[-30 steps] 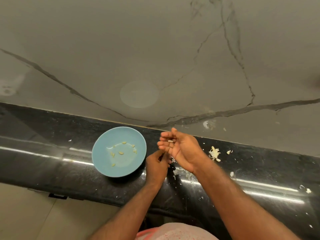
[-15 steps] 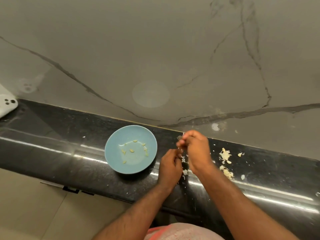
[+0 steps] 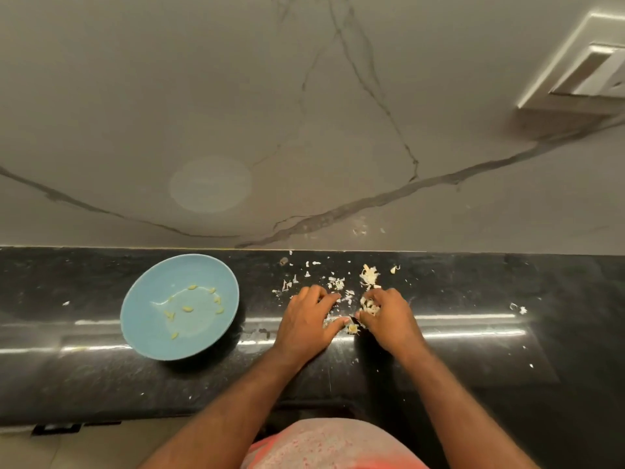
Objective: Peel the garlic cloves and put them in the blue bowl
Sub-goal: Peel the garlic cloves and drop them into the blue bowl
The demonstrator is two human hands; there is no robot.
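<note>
Between the worktop's front and back edges, right of the blue bowl of peeled cloves, the right hand curls round a garlic clump; the left hand rests beside a clove, grip unclear.

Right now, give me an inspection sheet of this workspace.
Surface: black counter, glossy, speckled with scraps.
Job's things: blue bowl left of the hands, several peeled cloves inside; one clove on the counter between the thumbs.
Clutter: garlic skins scattered behind the hands.
Grips: left hand lies flat on the counter; right hand curls round garlic pieces.
Cables: nothing seen.
Surroundings: veined wall, switch plate upper right.
</note>
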